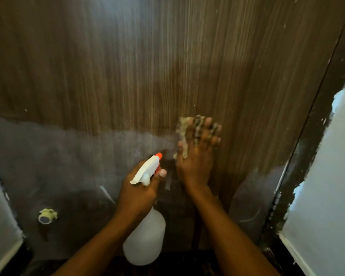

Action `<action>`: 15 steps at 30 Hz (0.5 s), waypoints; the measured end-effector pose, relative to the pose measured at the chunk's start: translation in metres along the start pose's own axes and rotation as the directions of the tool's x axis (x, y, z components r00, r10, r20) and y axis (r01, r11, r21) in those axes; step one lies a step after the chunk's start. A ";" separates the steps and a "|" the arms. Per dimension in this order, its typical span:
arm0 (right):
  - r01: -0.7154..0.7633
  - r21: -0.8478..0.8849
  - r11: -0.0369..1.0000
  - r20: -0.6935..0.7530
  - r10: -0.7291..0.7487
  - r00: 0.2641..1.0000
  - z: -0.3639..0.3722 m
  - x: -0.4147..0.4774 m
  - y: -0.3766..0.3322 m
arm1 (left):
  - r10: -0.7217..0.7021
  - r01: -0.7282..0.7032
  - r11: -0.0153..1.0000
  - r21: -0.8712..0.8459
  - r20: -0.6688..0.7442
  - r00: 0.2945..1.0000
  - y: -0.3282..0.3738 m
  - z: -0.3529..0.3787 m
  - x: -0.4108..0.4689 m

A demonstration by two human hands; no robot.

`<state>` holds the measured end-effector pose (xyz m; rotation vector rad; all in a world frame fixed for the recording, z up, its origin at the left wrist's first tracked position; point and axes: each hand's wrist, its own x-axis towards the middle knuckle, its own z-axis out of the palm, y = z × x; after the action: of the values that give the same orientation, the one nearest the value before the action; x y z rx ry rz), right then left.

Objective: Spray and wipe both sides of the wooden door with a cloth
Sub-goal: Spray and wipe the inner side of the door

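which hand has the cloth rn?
The right hand: its fingers are spread, pressing the cloth against the wooden door. The left hand grips the spray bottle instead.

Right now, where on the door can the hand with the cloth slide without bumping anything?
Bare door lies above the cloth, and between the right hand and the door frame. Left of the cloth is free too, above the spray bottle. Crowded low down: the left hand holds the nozzle close beside the right hand.
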<state>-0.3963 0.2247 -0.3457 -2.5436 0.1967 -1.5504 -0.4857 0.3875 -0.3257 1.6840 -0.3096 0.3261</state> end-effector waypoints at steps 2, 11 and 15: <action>0.215 -0.032 0.976 0.018 -0.215 0.976 0.010 -0.023 0.006 | -0.014 0.014 1.000 -0.008 -0.010 1.000 0.001 -0.008 -0.002; -0.235 0.027 0.972 -0.061 0.236 0.970 0.003 -0.006 -0.024 | -0.068 0.068 0.997 -0.022 -0.021 0.997 -0.009 -0.054 -0.003; 0.232 -0.054 0.971 0.067 -0.228 0.971 0.018 -0.022 -0.056 | -0.088 0.088 0.996 -0.013 -0.056 0.994 -0.015 -0.079 -0.005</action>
<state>-0.3885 0.2854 -0.3619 -2.7409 -0.0625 -1.5619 -0.4875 0.4677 -0.3306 1.6700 -0.1938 0.3057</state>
